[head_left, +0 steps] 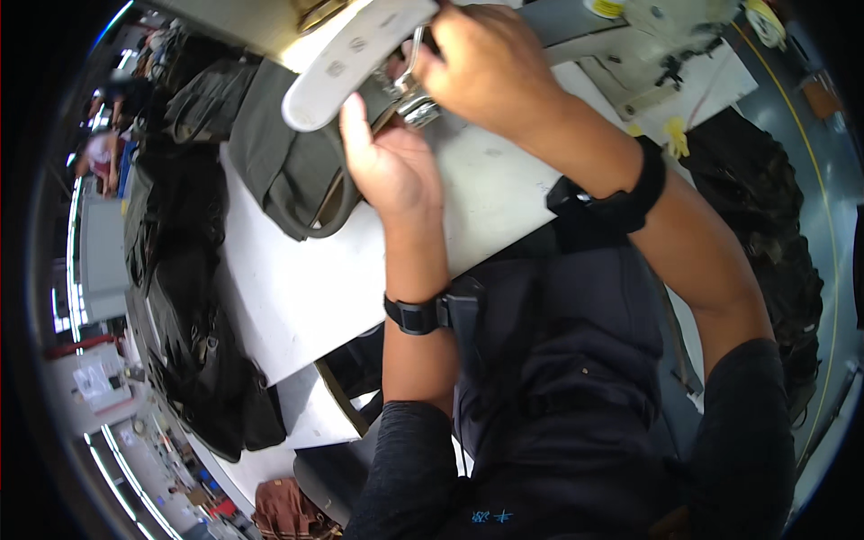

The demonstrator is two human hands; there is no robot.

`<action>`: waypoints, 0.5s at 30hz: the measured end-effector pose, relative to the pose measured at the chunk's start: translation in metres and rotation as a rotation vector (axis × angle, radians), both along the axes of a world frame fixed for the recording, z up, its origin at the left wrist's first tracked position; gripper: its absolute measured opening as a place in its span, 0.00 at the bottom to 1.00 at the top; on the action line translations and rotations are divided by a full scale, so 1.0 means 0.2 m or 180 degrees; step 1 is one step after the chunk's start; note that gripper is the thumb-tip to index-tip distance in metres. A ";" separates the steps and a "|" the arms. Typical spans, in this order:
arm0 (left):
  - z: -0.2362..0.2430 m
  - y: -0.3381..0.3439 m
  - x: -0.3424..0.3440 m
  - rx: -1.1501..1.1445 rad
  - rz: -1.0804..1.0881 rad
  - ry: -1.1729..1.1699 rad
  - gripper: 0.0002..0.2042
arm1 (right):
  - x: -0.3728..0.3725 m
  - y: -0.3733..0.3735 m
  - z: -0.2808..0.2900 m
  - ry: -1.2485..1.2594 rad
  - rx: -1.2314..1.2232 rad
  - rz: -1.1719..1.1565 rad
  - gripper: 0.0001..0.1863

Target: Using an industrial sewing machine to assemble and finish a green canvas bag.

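Note:
A dark olive-grey fabric bag [292, 148] with a looped handle lies at the sewing machine, partly under its white arm [355, 54]. My left hand [396, 171] is at the bag's right edge, palm up. Its thumb stretches up against the bag, and the other fingers curl by the edge, partly hidden. My right hand [490, 67] is bent in from the right beside the metal needle and presser parts [414, 103]. Its fingers are closed near a thin metal lever; what they pinch is hidden.
The white worktable [306, 297] spreads below the bag. More dark bags [193, 315] are piled along its left side, and dark fabric pieces [747, 198] hang at the right. Another machine [648, 54] stands beyond my right arm. A brown bag [288, 508] sits low at the left.

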State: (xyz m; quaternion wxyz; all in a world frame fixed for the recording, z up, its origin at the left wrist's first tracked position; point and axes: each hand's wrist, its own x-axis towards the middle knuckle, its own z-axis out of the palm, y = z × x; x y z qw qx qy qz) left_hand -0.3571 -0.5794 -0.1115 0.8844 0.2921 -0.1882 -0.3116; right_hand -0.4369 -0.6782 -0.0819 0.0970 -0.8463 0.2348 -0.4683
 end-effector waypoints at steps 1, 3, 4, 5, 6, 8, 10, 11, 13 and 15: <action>-0.01 -0.02 0.02 -0.0054 -0.0074 0.0027 0.21 | 0.02 0.00 -0.01 -0.0482 -0.0362 -0.0066 0.10; -0.02 -0.05 0.06 -0.0009 -0.0167 0.0115 0.22 | 0.03 0.00 -0.03 -0.0318 -0.0237 -0.0115 0.11; -0.03 -0.04 0.06 -0.0126 -0.0317 0.0021 0.22 | 0.03 0.01 -0.03 -0.0183 -0.0166 -0.0184 0.12; -0.02 -0.05 0.08 -0.0149 -0.0375 0.0066 0.21 | 0.02 0.01 -0.03 -0.0062 -0.0165 -0.0269 0.14; -0.02 -0.04 0.08 -0.0030 -0.0403 -0.0024 0.19 | 0.02 0.02 -0.03 0.0041 -0.0191 -0.0388 0.15; 0.00 -0.03 0.09 0.0316 -0.0189 0.0076 0.15 | 0.01 0.04 -0.02 0.0169 -0.0437 -0.0592 0.14; 0.02 -0.01 0.10 0.0516 -0.0447 0.0471 0.20 | 0.03 0.06 -0.01 0.0255 -0.0392 -0.0693 0.15; 0.03 0.00 0.10 0.0506 -0.0683 0.0797 0.23 | 0.04 0.06 -0.01 0.0294 -0.0156 -0.0618 0.15; 0.03 0.01 0.10 0.0646 -0.0636 0.0827 0.24 | 0.07 0.06 -0.02 0.0192 0.0082 -0.0490 0.15; 0.01 0.00 0.12 0.0560 -0.0574 0.0384 0.22 | 0.10 0.05 -0.05 0.0088 0.0266 -0.0436 0.15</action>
